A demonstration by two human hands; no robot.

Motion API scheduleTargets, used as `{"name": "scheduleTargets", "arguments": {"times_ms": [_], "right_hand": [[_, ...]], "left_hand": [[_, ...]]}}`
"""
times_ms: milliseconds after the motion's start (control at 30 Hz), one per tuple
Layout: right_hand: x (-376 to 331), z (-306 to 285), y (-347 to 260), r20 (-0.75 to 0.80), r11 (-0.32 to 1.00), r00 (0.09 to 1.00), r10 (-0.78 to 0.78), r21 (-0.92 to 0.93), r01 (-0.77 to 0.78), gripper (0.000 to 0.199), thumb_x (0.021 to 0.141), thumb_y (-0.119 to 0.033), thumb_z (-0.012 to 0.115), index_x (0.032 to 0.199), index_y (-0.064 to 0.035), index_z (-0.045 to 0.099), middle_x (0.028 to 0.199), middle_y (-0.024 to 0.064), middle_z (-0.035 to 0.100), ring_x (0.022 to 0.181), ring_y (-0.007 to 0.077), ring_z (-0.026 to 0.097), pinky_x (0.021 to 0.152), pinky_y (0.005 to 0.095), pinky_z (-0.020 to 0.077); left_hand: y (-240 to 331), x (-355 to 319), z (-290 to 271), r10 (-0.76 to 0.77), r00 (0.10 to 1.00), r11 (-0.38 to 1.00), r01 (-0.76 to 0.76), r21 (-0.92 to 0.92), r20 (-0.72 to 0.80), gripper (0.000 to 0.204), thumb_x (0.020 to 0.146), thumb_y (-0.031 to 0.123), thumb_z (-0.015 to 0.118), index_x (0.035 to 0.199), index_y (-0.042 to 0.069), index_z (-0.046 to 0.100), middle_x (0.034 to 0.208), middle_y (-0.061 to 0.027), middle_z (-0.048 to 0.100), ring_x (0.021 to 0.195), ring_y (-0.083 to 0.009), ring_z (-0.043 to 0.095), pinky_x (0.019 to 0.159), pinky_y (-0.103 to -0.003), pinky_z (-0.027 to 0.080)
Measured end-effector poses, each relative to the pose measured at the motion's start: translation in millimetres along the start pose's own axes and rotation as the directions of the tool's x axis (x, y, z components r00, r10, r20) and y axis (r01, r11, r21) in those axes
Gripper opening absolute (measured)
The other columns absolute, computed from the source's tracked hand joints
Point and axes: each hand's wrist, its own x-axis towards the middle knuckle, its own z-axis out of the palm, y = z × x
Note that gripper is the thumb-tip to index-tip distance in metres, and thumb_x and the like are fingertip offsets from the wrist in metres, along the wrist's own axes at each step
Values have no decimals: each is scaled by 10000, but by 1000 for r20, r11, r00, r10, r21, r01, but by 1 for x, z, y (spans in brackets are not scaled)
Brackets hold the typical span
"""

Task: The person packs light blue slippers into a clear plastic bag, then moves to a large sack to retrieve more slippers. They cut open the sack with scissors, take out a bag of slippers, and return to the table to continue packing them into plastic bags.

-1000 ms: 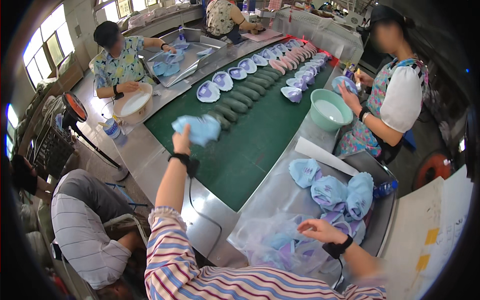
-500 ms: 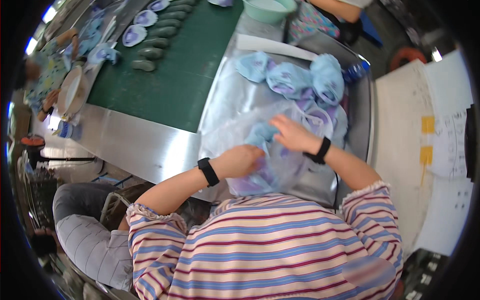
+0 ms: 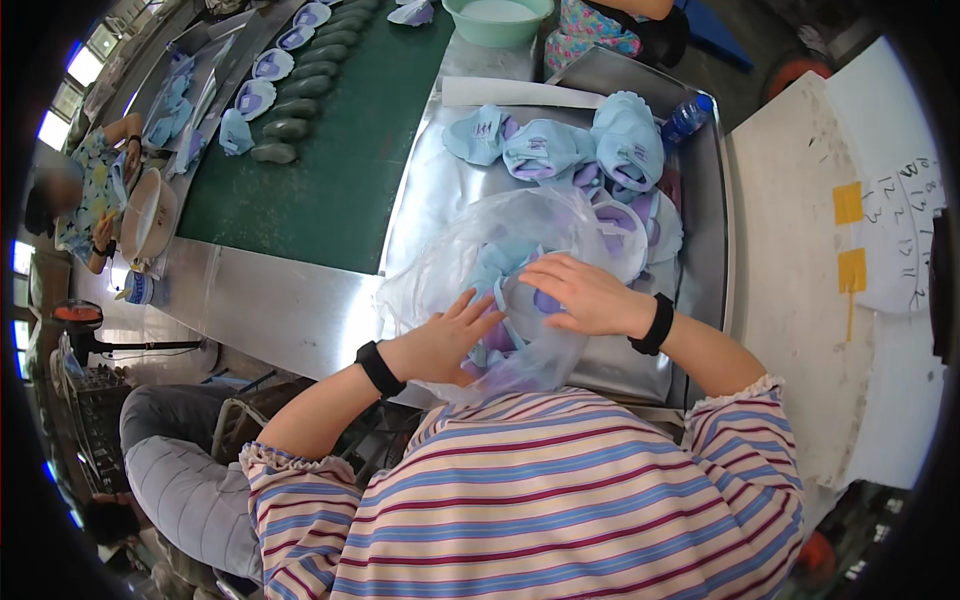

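Factory floor, long steel desk with a green conveyor belt running up the middle. Far left, a co-worker sits at the desk edge with a round white bowl. On the belt, a row of dark shoe lasts next to pale blue shoe uppers. Bottom left, a seated person's grey trouser leg.

Centre: a person in a striped top leans over a clear plastic bag lying on the steel tray, just in front of them. Left hand, black wristband, rests flat on the near side of the bag, fingers spread, grip wide and not closed on anything. Right hand, also wristbanded, presses on a light blue upper inside the bag mouth; fingers look loosely curled over it, though the plastic blurs this.

Behind the bag, a loose pile of blue uppers. Top, a green basin. Right, a blue bottle, then a white board with yellow tape.
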Motion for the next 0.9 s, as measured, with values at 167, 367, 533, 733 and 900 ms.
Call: {"name": "scheduleTargets", "arguments": {"times_ms": [167, 367, 533, 733, 900], "right_hand": [[56, 21, 1, 178, 964, 984, -18, -257, 64, 407, 704, -151, 675, 1098, -113, 578, 1174, 88, 536, 1011, 288, 558, 789, 426, 467], [72, 72, 47, 216, 974, 976, -30, -214, 77, 241, 731, -83, 577, 970, -107, 584, 959, 129, 574, 877, 307, 599, 699, 405, 475], [22, 9, 43, -42, 980, 988, 151, 135, -144, 229, 757, 7, 490, 965, -39, 574, 993, 166, 595, 961, 366, 554, 813, 404, 444], [-23, -3, 8, 1, 996, 1000, -24, 82, 24, 482, 677, 42, 545, 1152, -42, 534, 1150, 154, 568, 1106, 358, 508, 946, 405, 413], [7, -32, -58, 60, -64, 962, 268, 997, -44, 526, 748, 41, 595, 1253, -40, 469, 1210, 135, 535, 1112, 249, 522, 959, 344, 411]], "left_hand": [[32, 7, 35, 139, 972, 830, -10, 558, -189, 600, 784, 147, 577, 1344, 75, 377, 1429, -210, 281, 1337, -468, 220, 917, -575, 424], [-2, -7, 1, 8, 979, 986, -41, -160, -201, 462, 691, 85, 638, 1128, 46, 491, 1166, -145, 542, 1116, -326, 531, 802, -386, 507], [-44, -69, -25, -468, 681, 781, 21, -624, -563, 594, 659, 29, 728, 1191, 38, 465, 1009, -109, 517, 977, -235, 522, 847, -315, 451], [9, -55, -53, 225, 448, 961, 41, 272, -865, 512, 580, 53, 754, 1064, 126, 604, 966, -51, 488, 938, -222, 485, 857, -385, 398], [15, -26, -24, 687, 315, 613, 233, 755, -655, 355, 623, 114, 694, 943, 264, 671, 932, 51, 491, 890, -159, 421, 899, -377, 322]]}}
